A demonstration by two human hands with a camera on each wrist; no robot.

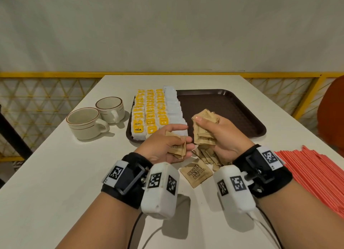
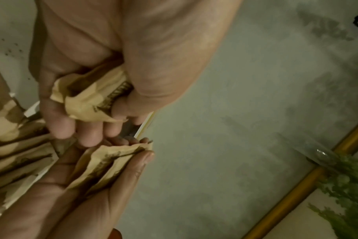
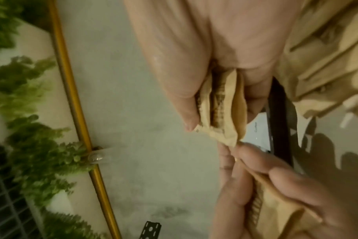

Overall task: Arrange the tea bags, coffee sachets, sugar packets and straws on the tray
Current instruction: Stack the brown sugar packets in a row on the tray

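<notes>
My left hand (image 1: 167, 144) holds a few brown sugar packets (image 1: 177, 148) in its curled fingers, just in front of the tray's near edge. My right hand (image 1: 214, 131) grips a thicker bunch of brown sugar packets (image 1: 202, 131) upright, above the tray's near rim. In the left wrist view, crumpled sugar packets (image 2: 92, 100) sit between thumb and fingers. More sugar packets (image 1: 197, 172) lie loose on the table between my wrists. The dark brown tray (image 1: 223, 107) carries rows of yellow-tagged tea bags (image 1: 149, 114) and white sachets (image 1: 174, 107) on its left side. Red straws (image 1: 314, 166) lie on the right.
Two cream cups (image 1: 87, 122) with brown rims stand left of the tray on the white table (image 1: 55, 174). A yellow railing (image 1: 55, 74) with mesh runs behind the table. A red chair back (image 1: 333, 114) shows at the far right.
</notes>
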